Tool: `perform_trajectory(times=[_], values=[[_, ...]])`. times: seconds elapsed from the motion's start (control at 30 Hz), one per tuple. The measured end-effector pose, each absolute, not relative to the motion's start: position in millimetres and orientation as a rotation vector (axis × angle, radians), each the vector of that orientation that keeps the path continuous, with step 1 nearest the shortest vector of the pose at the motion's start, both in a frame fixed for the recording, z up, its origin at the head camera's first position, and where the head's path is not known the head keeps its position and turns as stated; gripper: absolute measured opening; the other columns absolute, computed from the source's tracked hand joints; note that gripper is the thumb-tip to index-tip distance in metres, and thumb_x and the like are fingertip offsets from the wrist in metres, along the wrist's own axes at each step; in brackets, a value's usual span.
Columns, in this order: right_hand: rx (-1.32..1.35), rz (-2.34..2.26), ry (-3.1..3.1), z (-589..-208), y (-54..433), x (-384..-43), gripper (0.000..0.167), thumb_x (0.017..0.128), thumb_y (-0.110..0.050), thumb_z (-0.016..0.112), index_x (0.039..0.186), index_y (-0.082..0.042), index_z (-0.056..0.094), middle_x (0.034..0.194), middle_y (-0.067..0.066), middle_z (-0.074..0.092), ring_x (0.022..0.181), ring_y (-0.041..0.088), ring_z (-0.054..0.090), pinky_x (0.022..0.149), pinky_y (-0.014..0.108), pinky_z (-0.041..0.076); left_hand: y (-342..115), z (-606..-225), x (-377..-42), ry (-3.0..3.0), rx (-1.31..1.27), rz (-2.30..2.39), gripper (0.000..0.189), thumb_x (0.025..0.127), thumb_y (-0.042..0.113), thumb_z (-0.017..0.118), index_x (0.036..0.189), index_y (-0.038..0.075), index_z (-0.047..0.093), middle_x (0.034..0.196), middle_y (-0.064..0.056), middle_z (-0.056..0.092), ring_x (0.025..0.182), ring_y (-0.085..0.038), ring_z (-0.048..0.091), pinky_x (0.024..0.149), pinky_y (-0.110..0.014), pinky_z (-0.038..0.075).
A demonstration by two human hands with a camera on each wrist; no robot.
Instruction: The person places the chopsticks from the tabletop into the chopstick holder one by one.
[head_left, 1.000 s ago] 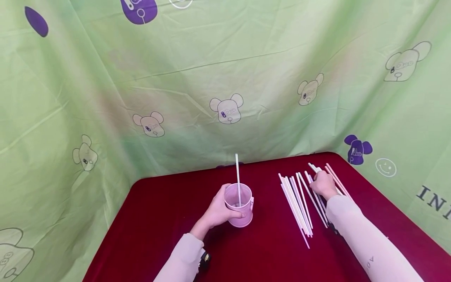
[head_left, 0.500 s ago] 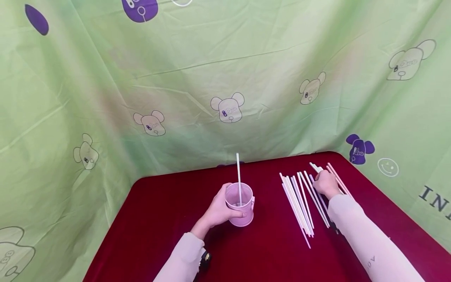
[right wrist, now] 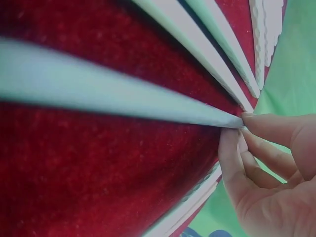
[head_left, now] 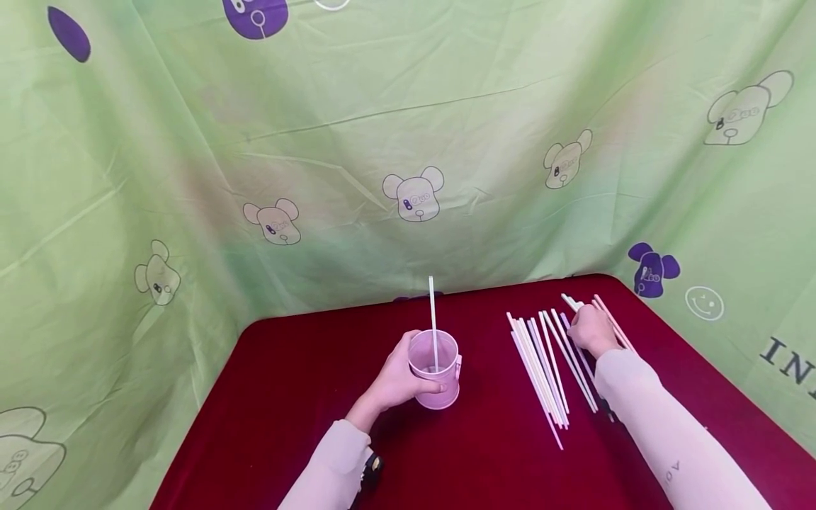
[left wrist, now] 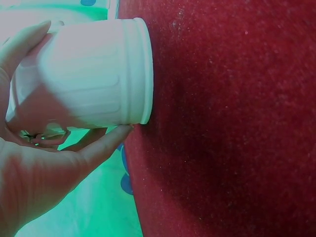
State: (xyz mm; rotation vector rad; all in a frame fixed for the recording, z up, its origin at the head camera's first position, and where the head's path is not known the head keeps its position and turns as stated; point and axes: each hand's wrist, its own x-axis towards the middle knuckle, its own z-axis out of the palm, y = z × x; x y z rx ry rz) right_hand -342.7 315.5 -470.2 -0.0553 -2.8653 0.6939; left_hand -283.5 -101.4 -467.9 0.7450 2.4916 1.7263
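Note:
My left hand [head_left: 400,374] grips a small pink pail [head_left: 440,394], its thumb across the front. The pail stands upright, one pale stick [head_left: 433,304] leaning up out of it. In the left wrist view, the pail [left wrist: 84,74] appears sideways between thumb and fingers, its base right at the red cloth. My right hand [head_left: 591,331] is over the sticks at the right of the table. The right wrist view shows the thumb and fingertips of this hand [right wrist: 276,173] pinching the end of a long pale stick [right wrist: 123,91], which runs along the cloth.
Several pale sticks [head_left: 538,372] lie in a loose row on the red-covered table [head_left: 306,397] between the pail and my right hand. Pink sticks [head_left: 615,324] lie beyond that hand. A green printed curtain [head_left: 344,142] hangs behind the table and at both sides.
My right hand has shifted very slightly to the right among the sticks. My left hand keeps hold of the pail, and the view has drifted a little.

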Motion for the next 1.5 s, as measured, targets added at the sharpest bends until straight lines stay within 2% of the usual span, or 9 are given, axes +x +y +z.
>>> perform_trajectory(times=[0.13,0.3,0.4,0.7,0.8,0.97,1.07,1.3,1.5], values=[[-0.070,0.724,-2.862,-468.6,318.2,-342.2,0.013,0.077,-0.003,0.064,0.076,0.006,0.073,0.083,0.024,0.070,0.084,0.048,0.063,0.079,0.057,0.051,-101.5,-468.6,-283.8,2.480,0.742,1.741,0.096,0.063,0.007,0.094,0.143,0.002,0.042,0.132,-0.024,0.057,0.120,-0.041,0.058,0.105,-0.060,0.045],[-0.076,0.729,-2.818,-468.3,321.6,-340.0,0.016,0.078,-0.008,0.069,0.081,0.005,0.077,0.109,0.035,0.067,0.114,0.061,0.053,0.096,0.067,0.044,-101.5,-470.4,-282.9,2.487,0.745,1.739,0.095,0.063,0.007,0.094,0.142,0.003,0.043,0.132,-0.022,0.057,0.120,-0.040,0.058,0.104,-0.059,0.045],[-0.083,0.744,-2.775,-468.0,324.3,-339.2,0.016,0.079,-0.010,0.070,0.082,0.005,0.077,0.112,0.035,0.067,0.120,0.061,0.049,0.097,0.068,0.040,-101.4,-470.8,-282.2,2.492,0.743,1.736,0.095,0.062,0.006,0.094,0.142,0.004,0.043,0.132,-0.022,0.057,0.120,-0.040,0.058,0.104,-0.059,0.046],[-0.161,0.989,-2.577,-450.4,315.0,-337.8,0.019,0.085,-0.008,0.073,0.091,0.010,0.077,0.089,0.025,0.074,0.106,0.051,0.060,0.092,0.057,0.040,-101.5,-469.7,-281.7,2.502,0.737,1.735,0.095,0.063,0.007,0.094,0.143,0.003,0.042,0.132,-0.023,0.057,0.120,-0.040,0.057,0.104,-0.058,0.046],[-0.214,1.105,-2.527,-440.2,305.7,-338.2,0.021,0.088,-0.009,0.072,0.097,0.008,0.078,0.071,0.010,0.075,0.087,0.033,0.068,0.089,0.045,0.040,-101.6,-469.7,-281.3,2.500,0.735,1.731,0.096,0.063,0.006,0.094,0.143,0.003,0.042,0.132,-0.023,0.057,0.120,-0.040,0.057,0.104,-0.058,0.046],[-0.211,1.235,-2.456,-420.9,289.6,-339.0,0.023,0.091,-0.013,0.074,0.104,0.006,0.078,0.075,0.005,0.077,0.068,0.001,0.065,0.073,0.021,0.046,-101.5,-470.1,-281.8,2.508,0.741,1.728,0.095,0.063,0.007,0.094,0.142,0.003,0.042,0.132,-0.023,0.057,0.120,-0.040,0.057,0.104,-0.059,0.046],[-0.210,1.349,-2.399,-410.4,279.6,-338.7,0.026,0.092,-0.014,0.075,0.109,0.006,0.076,0.076,0.002,0.077,0.065,-0.002,0.068,0.060,0.013,0.048,-101.2,-469.6,-281.5,2.513,0.741,1.725,0.096,0.063,0.007,0.095,0.142,0.003,0.042,0.132,-0.022,0.057,0.120,-0.039,0.057,0.104,-0.058,0.045],[-0.169,1.568,-2.254,-385.3,254.0,-339.0,0.033,0.092,-0.012,0.075,0.117,0.008,0.072,0.071,-0.017,0.071,0.066,-0.002,0.070,0.064,0.012,0.052,-100.6,-468.3,-281.6,2.507,0.735,1.726,0.095,0.063,0.005,0.094,0.143,0.004,0.042,0.131,-0.022,0.058,0.120,-0.040,0.058,0.105,-0.058,0.046],[-0.051,1.562,-2.190,-363.2,228.1,-337.7,0.029,0.090,-0.009,0.076,0.114,0.009,0.073,0.079,-0.005,0.075,0.066,-0.005,0.066,0.064,0.012,0.051,-100.6,-469.3,-281.4,2.523,0.746,1.709,0.095,0.062,0.006,0.095,0.142,0.003,0.043,0.130,-0.022,0.058,0.119,-0.041,0.058,0.103,-0.059,0.046]])
